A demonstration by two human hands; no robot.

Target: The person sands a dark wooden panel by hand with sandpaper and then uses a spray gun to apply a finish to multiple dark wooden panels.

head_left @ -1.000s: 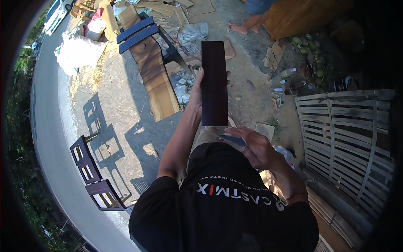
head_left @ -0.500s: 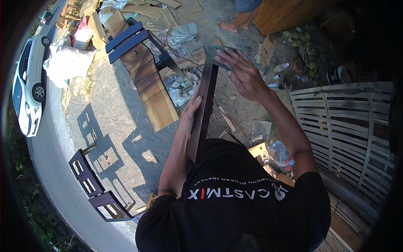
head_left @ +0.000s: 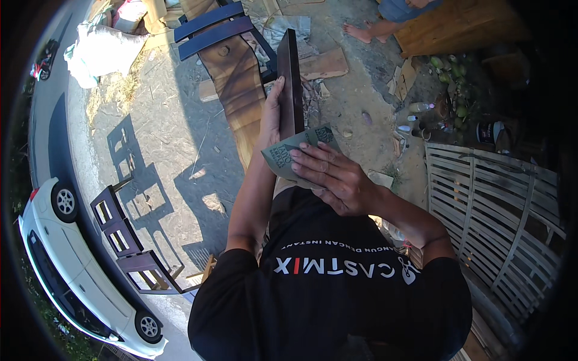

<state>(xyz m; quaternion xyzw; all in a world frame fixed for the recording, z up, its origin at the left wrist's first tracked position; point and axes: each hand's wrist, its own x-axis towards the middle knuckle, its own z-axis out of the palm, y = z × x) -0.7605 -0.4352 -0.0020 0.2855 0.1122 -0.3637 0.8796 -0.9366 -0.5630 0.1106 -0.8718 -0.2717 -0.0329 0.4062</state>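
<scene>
A narrow dark-brown wooden board [head_left: 291,78] stands lengthwise in front of my chest, its far end raised. My left hand [head_left: 272,114] is closed round its left edge, thumb on the near face. Across the board's lower part lies a grey-green sheet of sandpaper [head_left: 283,157], printed side up. My right hand [head_left: 337,180] is closed on this sheet, its fingers flat together over the top and pressing it against the wood. The board's lower end is hidden behind the sheet and my right hand.
Beyond the board, a wavy-edged wooden slab [head_left: 235,84] lies under a dark-blue slatted piece [head_left: 211,27]. Dark chair frames [head_left: 123,234] stand at left beside a road with a white car [head_left: 84,271]. A bamboo slatted panel [head_left: 494,216] is at right; another person's bare feet [head_left: 361,33] show far off.
My right hand has drawn the sandpaper down from the board's far end to its near part. The board now stands more upright in view, and the view itself has shifted. The white car has moved nearer.
</scene>
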